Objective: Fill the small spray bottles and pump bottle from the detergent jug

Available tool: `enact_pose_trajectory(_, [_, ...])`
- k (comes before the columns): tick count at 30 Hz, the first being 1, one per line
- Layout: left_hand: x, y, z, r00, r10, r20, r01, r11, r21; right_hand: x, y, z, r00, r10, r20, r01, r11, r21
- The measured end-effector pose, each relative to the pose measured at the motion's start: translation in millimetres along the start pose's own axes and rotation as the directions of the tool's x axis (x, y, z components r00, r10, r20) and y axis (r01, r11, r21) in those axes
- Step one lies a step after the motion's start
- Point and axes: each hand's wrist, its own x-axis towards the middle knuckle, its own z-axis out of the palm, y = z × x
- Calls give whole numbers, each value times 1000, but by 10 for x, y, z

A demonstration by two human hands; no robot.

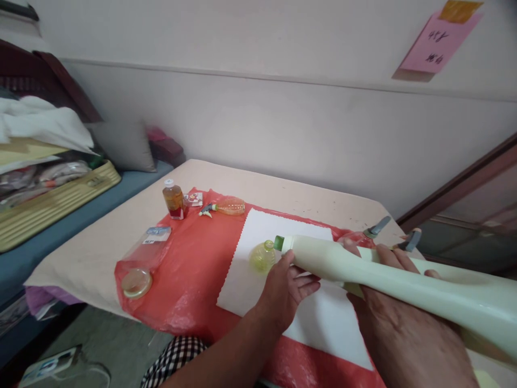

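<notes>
A large pale green plastic jug [323,256] lies tilted across the right side, its green-tipped neck [279,242] pointing left. My right hand [404,318] grips it around the handle, fingers curled over the top. Beneath the neck, my left hand [285,288] holds it with the thumb against the side and the other fingers partly stretched out. Just left of the tip, a small clear yellow-green bottle [262,258] stands uncapped on a white sheet with scalloped edges [258,226]. Whether the tip touches the bottle's mouth I cannot tell. The jug's far end runs out of view.
Red plastic sheeting [189,269] covers much of the table [100,242]. On it are an orange spray bottle [231,207], an amber bottle [174,200], a small box [194,199] and a round lid [137,283]. Grey spray heads [377,226] show behind the jug.
</notes>
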Motion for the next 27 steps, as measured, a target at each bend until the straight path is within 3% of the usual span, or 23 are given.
enact_pose_trajectory(4, [-1,2,5,1000,2,7,-2,1000,17,9,-33,-41,996,15,90,-9,997,-72])
enact_pose_trajectory(11, [7,0,2,1000,-6,4,6,1000,3,-2,-44,-39,989,53,138,-41,995,-92])
enact_pose_trajectory(27, [-4,-2,22,1000,-7,-13,7,1000,-25,-13,-37,-46,990,27,136,-15,996,-92])
